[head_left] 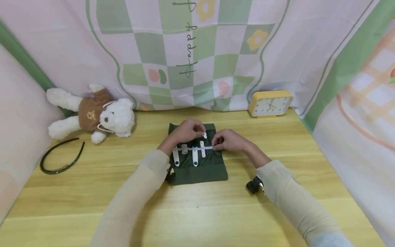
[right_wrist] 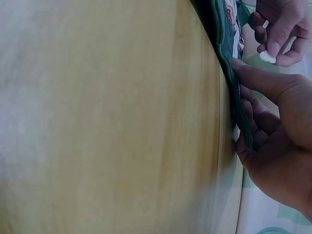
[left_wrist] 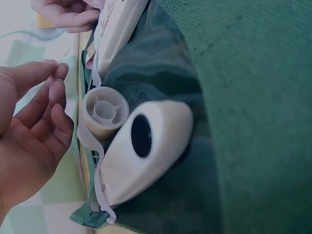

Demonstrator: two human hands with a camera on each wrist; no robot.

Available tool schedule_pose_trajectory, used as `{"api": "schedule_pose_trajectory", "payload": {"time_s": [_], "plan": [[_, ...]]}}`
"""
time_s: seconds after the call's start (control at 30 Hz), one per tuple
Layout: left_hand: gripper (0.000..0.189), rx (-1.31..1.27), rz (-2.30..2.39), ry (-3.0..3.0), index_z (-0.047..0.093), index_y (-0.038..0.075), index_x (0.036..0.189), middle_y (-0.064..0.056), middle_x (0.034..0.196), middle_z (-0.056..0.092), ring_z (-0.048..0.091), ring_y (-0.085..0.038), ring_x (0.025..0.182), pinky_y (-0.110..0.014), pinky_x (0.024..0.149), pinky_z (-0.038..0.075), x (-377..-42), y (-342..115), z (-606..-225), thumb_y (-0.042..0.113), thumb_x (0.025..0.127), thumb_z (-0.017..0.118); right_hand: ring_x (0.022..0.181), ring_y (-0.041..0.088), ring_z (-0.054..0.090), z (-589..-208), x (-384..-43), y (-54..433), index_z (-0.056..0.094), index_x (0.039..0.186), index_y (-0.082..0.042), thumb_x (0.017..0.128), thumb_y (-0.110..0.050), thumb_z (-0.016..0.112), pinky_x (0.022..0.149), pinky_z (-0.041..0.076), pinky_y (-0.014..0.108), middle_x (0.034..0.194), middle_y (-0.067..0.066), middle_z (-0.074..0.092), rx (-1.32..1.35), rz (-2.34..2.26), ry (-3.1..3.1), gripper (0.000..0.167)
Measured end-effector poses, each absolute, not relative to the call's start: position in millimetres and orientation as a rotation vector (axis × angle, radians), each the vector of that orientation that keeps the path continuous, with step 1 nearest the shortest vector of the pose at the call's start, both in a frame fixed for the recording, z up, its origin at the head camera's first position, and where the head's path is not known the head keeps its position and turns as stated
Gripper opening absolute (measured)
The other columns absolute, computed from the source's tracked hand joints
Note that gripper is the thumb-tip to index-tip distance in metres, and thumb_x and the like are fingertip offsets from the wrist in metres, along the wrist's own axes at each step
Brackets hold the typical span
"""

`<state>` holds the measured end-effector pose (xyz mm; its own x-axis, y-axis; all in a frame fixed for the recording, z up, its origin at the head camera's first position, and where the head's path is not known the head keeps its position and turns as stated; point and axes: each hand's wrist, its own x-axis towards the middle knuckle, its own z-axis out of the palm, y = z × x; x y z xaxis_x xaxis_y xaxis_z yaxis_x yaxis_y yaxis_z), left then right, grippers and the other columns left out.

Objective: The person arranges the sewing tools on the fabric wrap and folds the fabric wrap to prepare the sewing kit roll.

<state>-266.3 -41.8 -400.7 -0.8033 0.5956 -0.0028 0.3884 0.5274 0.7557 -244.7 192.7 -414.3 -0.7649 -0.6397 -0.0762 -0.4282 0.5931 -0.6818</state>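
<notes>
A dark green fabric pouch (head_left: 199,174) lies spread on the table, with a white elastic band (head_left: 189,149) across it. Under the band sit two white tools with dark oval spots (head_left: 195,159), a pale spool (left_wrist: 105,111) and a slim white piece with printing (head_left: 202,151). My left hand (head_left: 190,130), over the pouch's far part, pinches a small white piece (right_wrist: 267,57) between thumb and fingers; its kind is unclear. At the pouch's right edge, my right hand (head_left: 229,140) grips the green fabric by the band's end, thumb on top and fingers beneath.
A white plush bear (head_left: 118,118) in a brown top lies at the back left, with a black headband (head_left: 46,168) in front of it. A yellow clock (head_left: 271,103) stands at the back right. Patterned cloth (head_left: 148,44) hangs behind the wooden table (head_left: 197,219).
</notes>
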Motion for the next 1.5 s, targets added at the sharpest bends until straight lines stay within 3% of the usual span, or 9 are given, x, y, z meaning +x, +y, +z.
{"api": "schedule_pose_trajectory", "payload": {"time_s": [1.5], "plan": [[0.014, 0.811, 0.956, 2.534, 0.075, 0.01, 0.109, -0.002, 0.101, 0.071, 0.064, -0.018, 0.09, -0.037, 0.083, 0.053, -272, -28, -402, 0.011, 0.102, 0.062, 0.073, 0.014, 0.06, -412, -245, 192, 0.076, 0.09, -0.004, 0.091, -0.011, 0.077, 0.067, 0.05, 0.031, 0.082, -0.002, 0.068, -0.866, -0.934, 2.508, 0.007]]}}
